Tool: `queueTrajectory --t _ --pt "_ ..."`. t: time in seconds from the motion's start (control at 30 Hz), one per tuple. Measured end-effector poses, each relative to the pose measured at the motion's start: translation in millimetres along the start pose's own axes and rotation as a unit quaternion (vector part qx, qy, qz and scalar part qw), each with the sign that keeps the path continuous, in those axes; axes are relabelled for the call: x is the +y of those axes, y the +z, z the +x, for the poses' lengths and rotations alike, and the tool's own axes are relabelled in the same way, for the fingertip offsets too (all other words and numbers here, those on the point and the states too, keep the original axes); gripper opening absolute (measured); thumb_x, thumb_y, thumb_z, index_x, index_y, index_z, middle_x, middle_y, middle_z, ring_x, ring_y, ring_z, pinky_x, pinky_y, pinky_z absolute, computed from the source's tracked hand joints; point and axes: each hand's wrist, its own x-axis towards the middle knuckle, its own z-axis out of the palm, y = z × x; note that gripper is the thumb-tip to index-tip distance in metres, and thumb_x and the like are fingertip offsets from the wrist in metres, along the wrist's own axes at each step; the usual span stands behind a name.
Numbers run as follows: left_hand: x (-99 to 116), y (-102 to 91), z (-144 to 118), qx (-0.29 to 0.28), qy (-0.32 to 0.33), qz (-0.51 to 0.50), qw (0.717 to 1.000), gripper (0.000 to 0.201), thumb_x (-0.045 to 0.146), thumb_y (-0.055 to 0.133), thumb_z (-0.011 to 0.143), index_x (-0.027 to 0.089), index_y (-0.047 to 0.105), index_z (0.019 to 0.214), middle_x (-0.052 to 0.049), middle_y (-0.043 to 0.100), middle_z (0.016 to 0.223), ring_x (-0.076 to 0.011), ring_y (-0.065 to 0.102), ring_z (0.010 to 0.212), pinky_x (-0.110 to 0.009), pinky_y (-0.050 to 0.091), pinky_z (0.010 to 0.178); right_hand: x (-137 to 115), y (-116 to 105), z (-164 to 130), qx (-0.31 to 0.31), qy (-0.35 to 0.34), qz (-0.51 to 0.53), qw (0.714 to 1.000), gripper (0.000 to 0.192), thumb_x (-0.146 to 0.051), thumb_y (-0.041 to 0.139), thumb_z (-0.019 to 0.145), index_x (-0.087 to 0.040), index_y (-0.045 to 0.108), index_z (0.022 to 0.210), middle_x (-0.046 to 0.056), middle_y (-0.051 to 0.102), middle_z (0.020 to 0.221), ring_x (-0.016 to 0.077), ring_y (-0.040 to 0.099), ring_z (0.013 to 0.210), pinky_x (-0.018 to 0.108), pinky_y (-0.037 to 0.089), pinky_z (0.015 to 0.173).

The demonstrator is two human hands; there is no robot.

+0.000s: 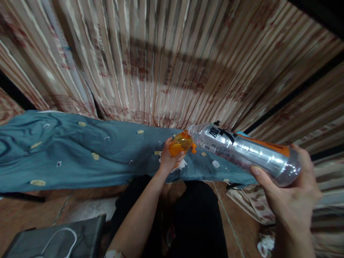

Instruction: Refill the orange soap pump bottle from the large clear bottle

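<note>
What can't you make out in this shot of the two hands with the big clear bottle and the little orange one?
Head view only:
- Small orange bottle: its lower part is hidden by the left hand.
- Large clear bottle: its mouth is hidden where it meets the orange one; any liquid passing is too small to see; its base is partly covered by the right hand.
- Label print: blurred, unreadable.
- Dark case: cut off by the bottom edge.

The right hand [290, 193] holds a clear plastic bottle [247, 150] tipped sideways, its mouth touching a small orange container [181, 143] gripped by the left hand [168, 159], above a blue sheet [80, 154].
</note>
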Motion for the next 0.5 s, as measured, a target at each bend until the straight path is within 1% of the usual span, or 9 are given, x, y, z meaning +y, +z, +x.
queueTrajectory --t 0.13,0.33,0.4,0.5 --pt "-2.1 -0.8 1.1 0.002 0.013 0.014 1.0 0.074 0.029 0.085 0.067 0.024 0.052 0.133 -0.008 0.069 0.125 -0.0277 0.068 0.114 -0.045 0.052 0.102 1.7 -0.1 0.5 0.003 0.004 -0.001 1.0 0.098 -0.074 0.071 0.071 -0.015 0.054 0.147 0.016 0.066 0.124 0.0314 0.065 0.104 0.047 0.053 0.093" --pt "1.6 -2.2 0.7 0.001 0.016 0.033 0.999 0.075 0.028 0.086 0.065 0.023 0.052 0.132 -0.008 0.069 0.123 -0.0273 0.069 0.111 -0.044 0.054 0.1 2.0 0.2 3.4 0.029 -0.003 0.005 1.0 0.099 -0.069 0.08 0.059 -0.017 0.061 0.141 0.011 0.069 0.108 0.0269 0.066 0.089 0.041 0.056 0.08" --pt "2.3 -1.8 0.4 0.001 0.014 0.037 0.999 0.075 0.028 0.086 0.066 0.024 0.052 0.132 -0.008 0.069 0.124 -0.0278 0.069 0.112 -0.045 0.053 0.1 2.1 -0.1 4.0 0.024 0.007 0.008 1.0 0.097 -0.066 0.081 0.059 -0.018 0.061 0.141 0.011 0.068 0.108 0.0262 0.065 0.09 0.04 0.056 0.081" --pt "2.3 -0.8 0.1 -0.004 0.009 0.038 0.999 0.076 0.026 0.085 0.066 0.025 0.051 0.134 -0.008 0.069 0.124 -0.0283 0.068 0.112 -0.046 0.053 0.101 3.4 -0.7 4.3 0.018 0.011 0.017 1.0 0.096 -0.066 0.081 0.059 -0.02 0.06 0.141 0.011 0.067 0.113 0.0267 0.065 0.095 0.043 0.055 0.088"
